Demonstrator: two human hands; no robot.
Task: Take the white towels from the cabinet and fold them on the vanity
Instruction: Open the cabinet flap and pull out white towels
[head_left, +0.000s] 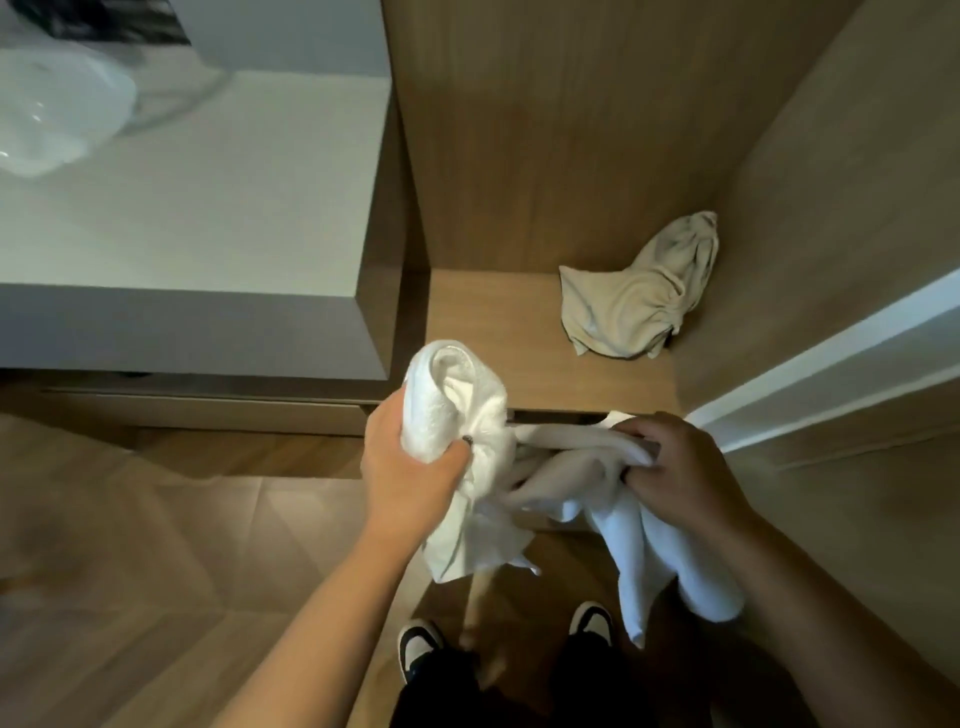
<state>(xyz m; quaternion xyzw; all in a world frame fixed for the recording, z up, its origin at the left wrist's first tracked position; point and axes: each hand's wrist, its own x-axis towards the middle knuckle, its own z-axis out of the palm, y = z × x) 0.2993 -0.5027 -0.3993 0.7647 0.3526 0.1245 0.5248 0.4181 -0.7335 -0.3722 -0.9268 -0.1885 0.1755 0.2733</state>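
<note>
Before an open wooden cabinet (571, 156), the left hand (410, 467) grips one bunched white towel (457, 400), the right hand (680, 467) another (649, 545). White vanity (208, 208) at left; beige cloth (639, 296) on the shelf.

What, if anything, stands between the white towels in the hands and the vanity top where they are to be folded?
Nothing visible. The left hand and right hand hold the white towels in open air, and the near part of the vanity top is bare; a basin sits at its far left.

You get dim, warm light at the lower frame, brighter on the pale grey vanity top (208, 208) at upper left. Wide-angle bending curves the edges, and the glossy white basin (57, 109) at far upper left looks smeared.
</note>
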